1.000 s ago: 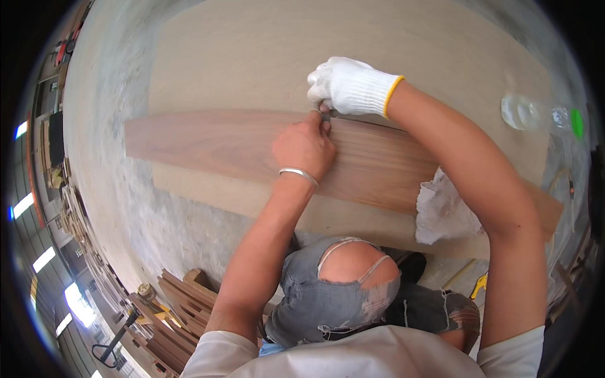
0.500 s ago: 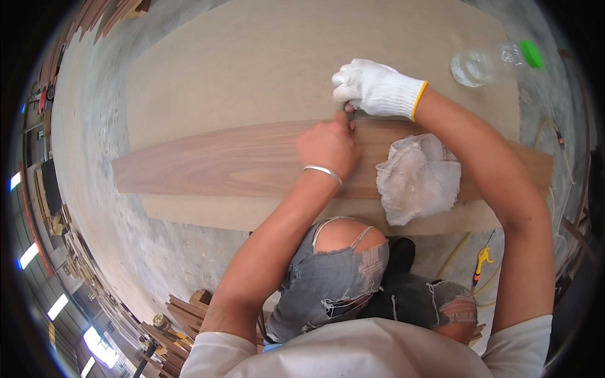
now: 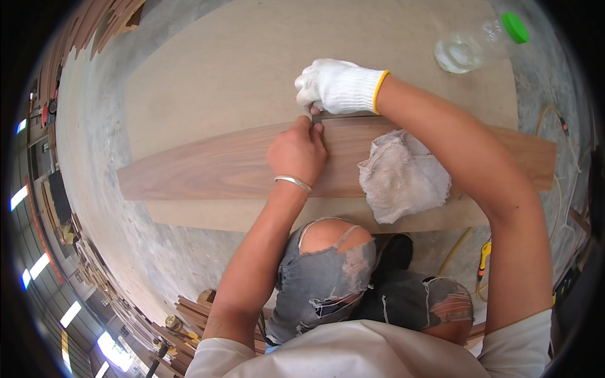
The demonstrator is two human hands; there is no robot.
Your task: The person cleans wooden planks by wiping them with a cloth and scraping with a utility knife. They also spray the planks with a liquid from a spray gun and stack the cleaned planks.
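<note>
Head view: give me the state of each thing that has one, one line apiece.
Left hand, bare, pinching a small grey piece
Right hand, gloved, curled closed at the piece's far end
Board, lying flat
Cloth, crumpled, partly over the board's near edge
Bottle, green cap on
Jeans, torn
Bracelet, worn
</note>
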